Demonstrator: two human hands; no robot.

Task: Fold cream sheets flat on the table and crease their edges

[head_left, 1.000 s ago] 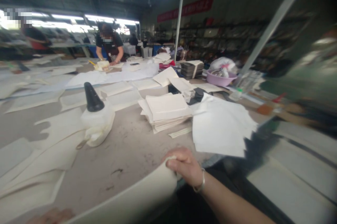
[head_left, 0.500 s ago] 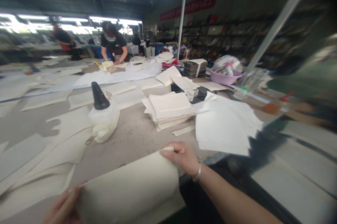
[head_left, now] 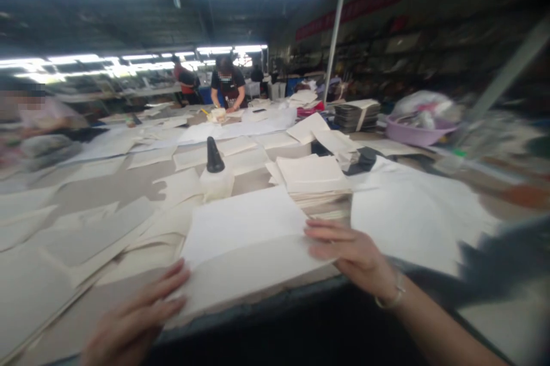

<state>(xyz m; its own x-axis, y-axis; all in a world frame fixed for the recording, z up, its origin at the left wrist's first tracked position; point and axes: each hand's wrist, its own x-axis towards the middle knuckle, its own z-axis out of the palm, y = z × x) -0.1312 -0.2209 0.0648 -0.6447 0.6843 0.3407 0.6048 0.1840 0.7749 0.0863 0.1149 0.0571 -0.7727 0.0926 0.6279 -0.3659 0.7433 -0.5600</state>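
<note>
A broad pale sheet point(head_left: 253, 234) lies between my two hands in front of me, white across its far part and cream along a curved near strip. My left hand point(head_left: 137, 309) has its fingers along the left edge; motion blurs it. My right hand point(head_left: 352, 248), with a bracelet at the wrist, has fingers over the right edge. Both hands hold the sheet by its sides; the thumbs are hidden. Beyond the far edge stands a white bottle with a black cone top point(head_left: 215, 160), its base covered by the sheet. A stack of cream pieces point(head_left: 315, 174) sits behind to the right.
Large white sheets point(head_left: 412, 217) spread at right, beside a purple basin point(head_left: 421, 128) holding bagged things. Loose cream sheets point(head_left: 103, 240) overlap on the left. A dark bundle point(head_left: 356, 117) lies farther back. A co-worker point(head_left: 227, 85) bends over the table's far side; another person point(head_left: 47, 111) is at left.
The sheet has gone from hanging upright near me to lying back over the table, its white part now showing. Both hands have shifted rightward in view. The camera has turned left.
</note>
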